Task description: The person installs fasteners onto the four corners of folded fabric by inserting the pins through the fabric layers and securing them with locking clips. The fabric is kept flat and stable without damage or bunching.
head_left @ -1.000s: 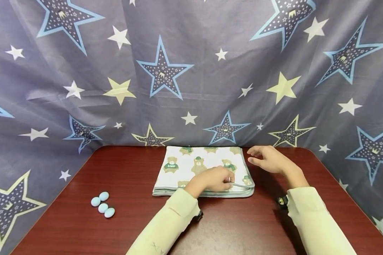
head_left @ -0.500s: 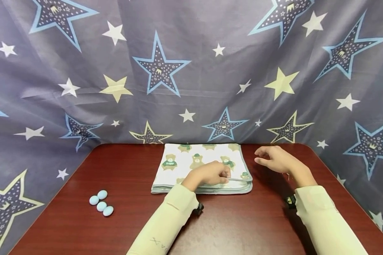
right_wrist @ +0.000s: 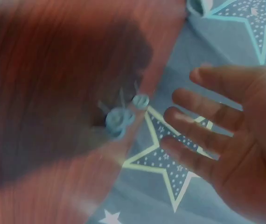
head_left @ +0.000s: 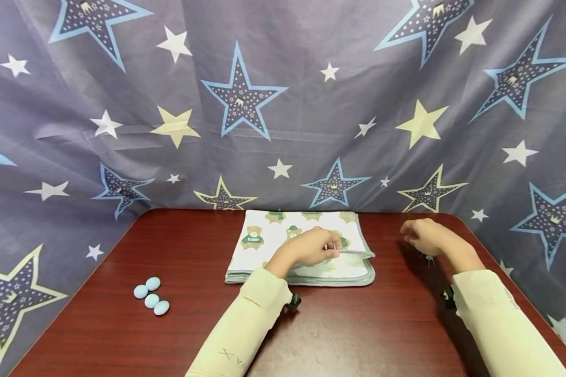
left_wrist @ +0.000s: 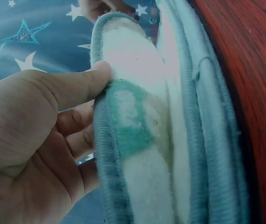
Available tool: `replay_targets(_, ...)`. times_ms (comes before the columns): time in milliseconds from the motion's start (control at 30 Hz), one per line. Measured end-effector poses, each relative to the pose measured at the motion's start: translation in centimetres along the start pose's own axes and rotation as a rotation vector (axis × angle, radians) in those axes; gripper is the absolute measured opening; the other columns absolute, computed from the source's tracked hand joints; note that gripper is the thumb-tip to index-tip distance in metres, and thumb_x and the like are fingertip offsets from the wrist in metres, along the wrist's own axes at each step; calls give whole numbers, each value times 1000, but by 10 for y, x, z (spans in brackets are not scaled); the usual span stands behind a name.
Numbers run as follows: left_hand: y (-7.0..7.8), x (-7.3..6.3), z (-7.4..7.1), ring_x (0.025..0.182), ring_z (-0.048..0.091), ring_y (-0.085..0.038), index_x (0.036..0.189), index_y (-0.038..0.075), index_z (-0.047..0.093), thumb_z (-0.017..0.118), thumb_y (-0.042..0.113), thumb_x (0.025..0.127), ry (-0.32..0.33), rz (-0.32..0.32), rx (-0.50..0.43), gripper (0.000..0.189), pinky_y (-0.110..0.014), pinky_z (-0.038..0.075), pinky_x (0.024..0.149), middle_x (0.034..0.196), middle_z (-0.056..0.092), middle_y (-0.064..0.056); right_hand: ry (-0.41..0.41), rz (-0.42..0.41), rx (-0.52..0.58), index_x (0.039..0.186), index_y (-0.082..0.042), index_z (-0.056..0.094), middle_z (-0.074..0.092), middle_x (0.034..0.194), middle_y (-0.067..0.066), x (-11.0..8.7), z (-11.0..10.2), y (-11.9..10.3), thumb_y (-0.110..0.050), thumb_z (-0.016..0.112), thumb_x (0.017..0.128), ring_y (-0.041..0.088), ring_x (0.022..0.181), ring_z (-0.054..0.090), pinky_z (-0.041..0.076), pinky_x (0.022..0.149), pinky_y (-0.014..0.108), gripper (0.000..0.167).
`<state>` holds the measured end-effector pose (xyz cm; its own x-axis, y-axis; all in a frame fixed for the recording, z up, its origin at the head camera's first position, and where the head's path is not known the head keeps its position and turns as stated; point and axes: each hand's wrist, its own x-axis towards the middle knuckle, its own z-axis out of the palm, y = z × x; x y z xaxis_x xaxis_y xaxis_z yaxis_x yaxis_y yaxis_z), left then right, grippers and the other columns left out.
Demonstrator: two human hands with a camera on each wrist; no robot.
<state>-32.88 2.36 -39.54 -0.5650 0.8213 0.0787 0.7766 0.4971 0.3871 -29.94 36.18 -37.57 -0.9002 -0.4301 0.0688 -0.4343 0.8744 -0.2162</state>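
Note:
A folded white blanket [head_left: 259, 254] with a bear print and grey-blue bound edges lies at the table's far middle. My left hand [head_left: 308, 247] pinches its top layer near the front right corner, raising that edge above the layers below. In the left wrist view the thumb [left_wrist: 79, 87] presses the binding on one side, with fingers behind it. To the right, my right hand [head_left: 426, 238] hovers with relaxed fingers, holding nothing. Near it on the table are small light-blue round pieces [right_wrist: 116, 120] with thin prongs, partly hidden by the hand in the head view.
Several pale blue egg-shaped pieces [head_left: 152, 300] lie together on the left of the dark red wooden table [head_left: 349, 335]. A grey star-printed curtain [head_left: 302, 120] hangs right behind the table's far edge and along both sides.
My right hand has moved right, away from the blanket and over the small pronged pieces. My left hand has lifted the blanket's top edge higher, so the gap beneath it is wider.

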Motion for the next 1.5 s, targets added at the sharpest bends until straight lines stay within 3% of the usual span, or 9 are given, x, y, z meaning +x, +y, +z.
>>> replay_targets(200,2,-2,-4,95,65,-7,111,15,70,65,21,102,24,-2,-1,12,-23,50,85,103,73,3,-71,2,-45,106,-2,72,72,96,13,-7,-2,11,6,61,88,28,86,68,55,74,47,22)
replay_targets(400,0,-4,-7,84,62,-7,107,17,70,65,21,102,56,-12,-14,8,-25,50,81,98,71,4,-65,-29,-131,104,-9,75,73,98,9,-9,5,18,8,61,85,29,89,69,56,72,48,30)
replay_targets(700,-2,-6,-12,90,64,-10,108,13,71,66,19,101,97,-12,-20,10,-27,50,84,96,71,1,-50,-40,-184,99,-7,76,74,97,9,-4,11,27,9,62,84,35,93,71,57,76,50,26)
replay_targets(867,-3,-7,-12,88,63,-10,108,13,70,66,19,101,105,-8,-26,11,-27,50,83,95,70,1,-61,15,-171,93,-8,75,72,91,8,1,11,34,8,63,81,29,84,69,57,72,47,24)
replay_targets(933,-3,-7,-13,88,64,-10,109,12,70,66,19,101,104,-4,-21,11,-28,51,83,96,71,0,-47,12,-156,80,-10,69,65,79,3,2,13,37,9,64,78,21,73,61,52,64,41,20)
replay_targets(1067,-2,-7,-14,88,65,-10,108,12,71,67,19,101,99,1,-28,11,-28,51,83,96,72,-1,-17,-8,-102,69,-11,61,54,67,-1,5,16,42,9,66,76,15,63,46,41,58,35,22)
replay_targets(1333,-3,-7,-14,86,63,-9,107,12,71,67,17,100,105,8,-27,10,-26,50,82,94,71,0,-17,71,-63,83,-2,71,69,83,9,8,17,42,4,71,82,26,75,65,55,69,46,7)
replay_targets(1500,-4,-9,-16,83,62,-9,107,11,71,68,17,100,105,4,-43,10,-26,49,80,93,71,1,36,55,13,83,-2,70,68,78,2,10,19,38,2,69,87,17,71,61,52,67,39,5)
